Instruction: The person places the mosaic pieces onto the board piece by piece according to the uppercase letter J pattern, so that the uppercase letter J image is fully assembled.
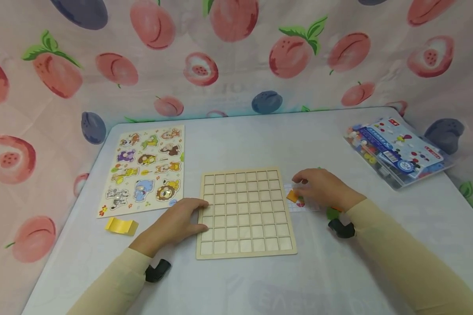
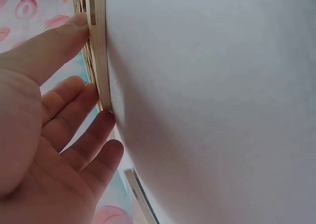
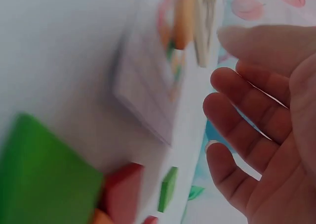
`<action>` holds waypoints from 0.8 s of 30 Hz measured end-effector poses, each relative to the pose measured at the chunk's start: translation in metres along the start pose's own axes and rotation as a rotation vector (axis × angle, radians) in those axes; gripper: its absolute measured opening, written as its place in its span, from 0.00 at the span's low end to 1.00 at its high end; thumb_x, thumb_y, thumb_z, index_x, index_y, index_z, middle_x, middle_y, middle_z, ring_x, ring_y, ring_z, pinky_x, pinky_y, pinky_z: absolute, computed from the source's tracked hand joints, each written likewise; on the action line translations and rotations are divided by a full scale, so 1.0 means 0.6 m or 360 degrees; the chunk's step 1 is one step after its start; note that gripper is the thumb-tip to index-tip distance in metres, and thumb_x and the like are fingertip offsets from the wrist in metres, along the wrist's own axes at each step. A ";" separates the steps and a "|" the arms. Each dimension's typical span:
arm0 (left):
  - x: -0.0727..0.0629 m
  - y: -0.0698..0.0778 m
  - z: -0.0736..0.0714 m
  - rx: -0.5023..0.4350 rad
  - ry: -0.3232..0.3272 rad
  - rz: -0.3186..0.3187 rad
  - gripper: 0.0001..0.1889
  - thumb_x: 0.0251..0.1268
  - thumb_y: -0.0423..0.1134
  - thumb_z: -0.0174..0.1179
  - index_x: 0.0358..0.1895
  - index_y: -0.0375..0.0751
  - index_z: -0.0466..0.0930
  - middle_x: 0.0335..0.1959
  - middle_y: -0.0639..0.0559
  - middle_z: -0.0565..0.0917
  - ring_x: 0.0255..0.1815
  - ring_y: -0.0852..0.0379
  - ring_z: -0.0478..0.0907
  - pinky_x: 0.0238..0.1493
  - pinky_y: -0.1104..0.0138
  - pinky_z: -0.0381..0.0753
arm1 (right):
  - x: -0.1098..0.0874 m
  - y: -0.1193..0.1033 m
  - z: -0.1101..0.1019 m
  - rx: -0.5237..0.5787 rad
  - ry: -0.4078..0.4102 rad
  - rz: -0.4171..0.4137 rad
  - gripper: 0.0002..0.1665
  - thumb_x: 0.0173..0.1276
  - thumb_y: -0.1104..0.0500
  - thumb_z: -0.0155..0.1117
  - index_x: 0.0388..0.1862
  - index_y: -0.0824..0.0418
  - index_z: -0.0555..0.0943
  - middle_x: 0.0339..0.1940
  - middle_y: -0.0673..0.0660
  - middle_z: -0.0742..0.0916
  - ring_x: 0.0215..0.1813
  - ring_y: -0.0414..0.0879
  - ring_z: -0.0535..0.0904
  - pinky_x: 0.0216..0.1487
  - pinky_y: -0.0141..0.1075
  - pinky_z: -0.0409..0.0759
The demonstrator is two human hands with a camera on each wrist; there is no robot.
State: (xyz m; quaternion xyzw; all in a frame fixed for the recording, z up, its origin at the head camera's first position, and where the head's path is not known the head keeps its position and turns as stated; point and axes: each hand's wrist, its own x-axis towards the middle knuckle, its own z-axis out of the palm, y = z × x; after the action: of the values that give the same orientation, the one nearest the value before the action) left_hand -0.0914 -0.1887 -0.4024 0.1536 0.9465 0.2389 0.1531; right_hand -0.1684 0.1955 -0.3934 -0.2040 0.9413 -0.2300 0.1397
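A pale wooden grid board [image 1: 245, 219] lies flat in the middle of the table. Its left edge is touched by my left hand [image 1: 175, 224], thumb and fingers spread along the rim; the left wrist view shows the fingertips against the wooden edge [image 2: 98, 51]. Over a printed card [image 1: 306, 207] to the board's right hovers my right hand [image 1: 324, 186], its fingers loosely bent and, in the right wrist view, holding nothing. An orange block [image 1: 292, 196] rests on the card. Green [image 3: 47, 172] and red [image 3: 123, 193] blocks lie near the card, partly hidden by the right hand in the head view.
An animal picture puzzle board [image 1: 181, 170] lies at the back left, with a curved yellow block [image 1: 121, 226] in front of it. A clear plastic case [image 1: 402, 153] with colourful contents sits at the back right. Fruit-print cloth [image 1: 236, 57] hangs behind the table.
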 end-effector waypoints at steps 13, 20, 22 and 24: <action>-0.001 -0.004 0.001 -0.0003 0.0008 0.0024 0.30 0.59 0.41 0.73 0.64 0.36 0.76 0.63 0.45 0.78 0.68 0.43 0.69 0.69 0.51 0.67 | -0.002 0.003 0.023 -0.0102 0.0005 -0.0162 0.18 0.63 0.57 0.71 0.48 0.65 0.84 0.45 0.56 0.87 0.48 0.52 0.81 0.55 0.50 0.79; -0.001 -0.002 0.001 -0.0007 0.0006 0.0031 0.30 0.60 0.40 0.73 0.64 0.36 0.76 0.63 0.45 0.78 0.68 0.43 0.70 0.69 0.51 0.67 | -0.002 0.006 0.026 -0.0122 -0.0012 -0.0162 0.17 0.64 0.59 0.70 0.49 0.66 0.83 0.45 0.56 0.87 0.50 0.53 0.80 0.57 0.51 0.78; -0.001 -0.002 0.001 -0.0002 0.0007 0.0033 0.30 0.60 0.40 0.73 0.64 0.36 0.76 0.63 0.45 0.78 0.68 0.43 0.70 0.69 0.51 0.67 | -0.003 0.006 0.028 -0.0122 0.0001 -0.0156 0.17 0.64 0.59 0.70 0.50 0.66 0.83 0.46 0.56 0.86 0.51 0.53 0.80 0.57 0.51 0.78; -0.001 -0.003 0.001 -0.0003 0.0008 0.0035 0.30 0.60 0.41 0.73 0.64 0.36 0.76 0.63 0.46 0.78 0.68 0.43 0.70 0.69 0.51 0.67 | -0.003 0.002 0.027 -0.0109 0.0011 -0.0135 0.18 0.64 0.60 0.69 0.51 0.66 0.83 0.48 0.58 0.86 0.51 0.54 0.80 0.57 0.52 0.78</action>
State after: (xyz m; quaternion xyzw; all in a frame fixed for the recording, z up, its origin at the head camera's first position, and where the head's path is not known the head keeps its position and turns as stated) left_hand -0.0910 -0.1901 -0.4038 0.1633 0.9450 0.2417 0.1481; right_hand -0.1616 0.1914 -0.4076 -0.2476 0.9396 -0.2040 0.1196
